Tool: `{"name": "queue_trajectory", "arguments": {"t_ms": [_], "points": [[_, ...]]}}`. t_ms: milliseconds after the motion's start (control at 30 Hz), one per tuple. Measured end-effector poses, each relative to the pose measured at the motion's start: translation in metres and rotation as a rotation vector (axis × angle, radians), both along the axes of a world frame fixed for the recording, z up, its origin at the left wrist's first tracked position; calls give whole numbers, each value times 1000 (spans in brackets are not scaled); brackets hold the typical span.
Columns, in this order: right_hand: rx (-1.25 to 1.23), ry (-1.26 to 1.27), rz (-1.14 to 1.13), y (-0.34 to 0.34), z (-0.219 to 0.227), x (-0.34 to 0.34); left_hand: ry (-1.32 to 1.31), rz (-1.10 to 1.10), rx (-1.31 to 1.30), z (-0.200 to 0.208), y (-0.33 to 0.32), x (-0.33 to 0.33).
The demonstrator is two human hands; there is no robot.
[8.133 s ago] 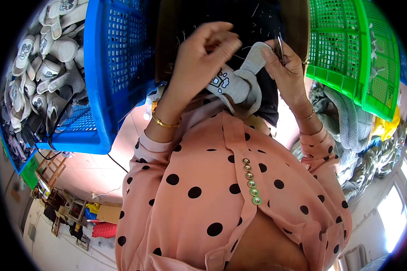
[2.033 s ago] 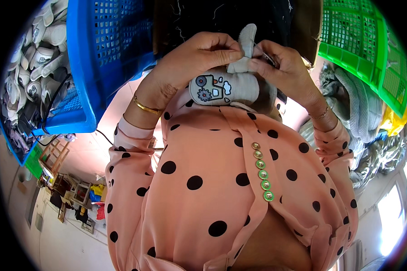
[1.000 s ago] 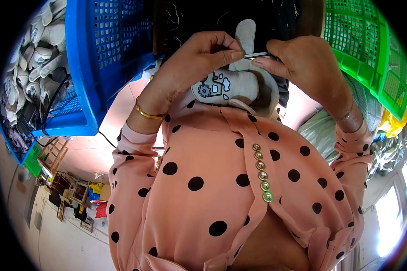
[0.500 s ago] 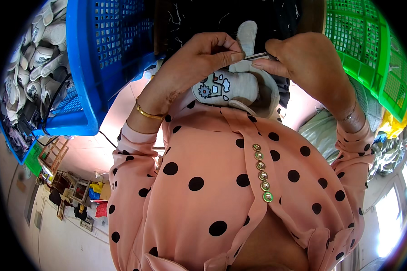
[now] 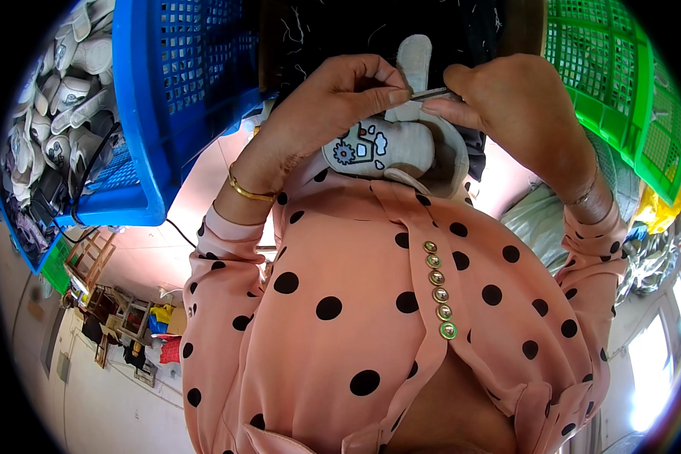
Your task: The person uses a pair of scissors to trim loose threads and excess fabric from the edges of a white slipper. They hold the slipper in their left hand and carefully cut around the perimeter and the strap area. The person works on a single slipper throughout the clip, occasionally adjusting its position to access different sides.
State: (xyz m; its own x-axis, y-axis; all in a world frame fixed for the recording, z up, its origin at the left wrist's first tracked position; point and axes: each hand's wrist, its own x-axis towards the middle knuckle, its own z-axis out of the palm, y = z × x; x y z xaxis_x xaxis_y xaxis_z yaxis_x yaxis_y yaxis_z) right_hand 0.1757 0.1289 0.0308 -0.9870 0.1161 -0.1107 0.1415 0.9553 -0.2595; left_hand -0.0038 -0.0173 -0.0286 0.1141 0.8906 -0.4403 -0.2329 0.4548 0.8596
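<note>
On my lap lies a pale grey fabric shoe upper (image 5: 408, 147) with a cartoon print of a gear and clouds; a rounded strap (image 5: 414, 60) stands up at its far side. My left hand (image 5: 333, 102) is closed above it, thumb and forefinger pinched together. What sits in that pinch is too small to make out. Opposite, my right hand (image 5: 518, 113) is closed around slim metal snips (image 5: 436, 94), mostly hidden in the fist. Their thin tip points left and meets the left fingertips.
To the left stands a blue plastic basket (image 5: 147, 113), beside a heap of similar grey shoe uppers (image 5: 72, 94). A green plastic basket (image 5: 613, 106) is at the right. Dark cloth (image 5: 340, 26) with loose thread bits lies beyond my hands.
The snips' blades, slightly apart before, now look closed together. Both hands stay almost in place, and the shoe upper has barely shifted.
</note>
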Motion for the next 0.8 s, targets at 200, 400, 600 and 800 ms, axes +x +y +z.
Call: {"name": "queue_trajectory", "arguments": {"t_ms": [200,400,600,800], "points": [[40,-9,7,-1,-3,0,-6,21,47,-2,-2,3],[30,-25,-22,2,-3,2,-18,61,21,-2,-6,4],[65,-55,-13,-5,-5,0,-40,89,12,-3,-8,6],[66,-43,-21,-9,1,-4,-71,114,2,-4,-9,7]]}}
